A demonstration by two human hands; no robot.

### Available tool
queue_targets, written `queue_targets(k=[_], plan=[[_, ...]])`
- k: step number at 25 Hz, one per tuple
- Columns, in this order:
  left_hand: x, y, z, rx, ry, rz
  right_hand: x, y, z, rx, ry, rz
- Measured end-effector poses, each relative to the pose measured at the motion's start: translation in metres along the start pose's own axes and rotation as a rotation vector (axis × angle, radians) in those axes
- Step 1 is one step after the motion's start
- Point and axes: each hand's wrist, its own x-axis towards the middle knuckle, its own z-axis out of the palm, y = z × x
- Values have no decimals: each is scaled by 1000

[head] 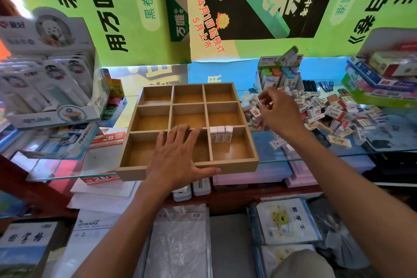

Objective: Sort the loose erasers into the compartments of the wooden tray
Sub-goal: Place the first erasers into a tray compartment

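Observation:
A wooden tray (234,166) with nine compartments sits on a glass counter. Three white erasers (220,134) stand upright side by side at the back of its near-right compartment; the other compartments look bare. My left hand (177,156) lies flat over the tray's front edge and near-middle compartment, fingers straight. To the right of the tray lies a big pile of loose erasers (327,111) in white and red sleeves. My right hand (278,111) hovers over the pile's left edge and pinches a small eraser (261,101) between thumb and fingers.
A display box of correction tapes (47,88) stands left of the tray. Boxes of stationery (279,72) stand behind the pile, and stacked eraser boxes (381,77) at far right. The glass counter edge (316,157) runs just before the tray. Notebooks lie on shelves below.

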Motion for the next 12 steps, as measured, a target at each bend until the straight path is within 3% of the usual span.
queue_targets(k=[2, 4, 7, 12], plan=[[0, 0, 0, 2, -2, -1, 6, 6, 2, -253, -205, -80], [-1, 0, -1, -2, -7, 0, 6, 5, 10, -487, -199, -192], [0, 0, -1, -9, 0, 8, 7, 1, 15, -513, -62, -196], [-1, -1, -1, -16, 6, 12, 7, 4, 17, -479, -167, -105]])
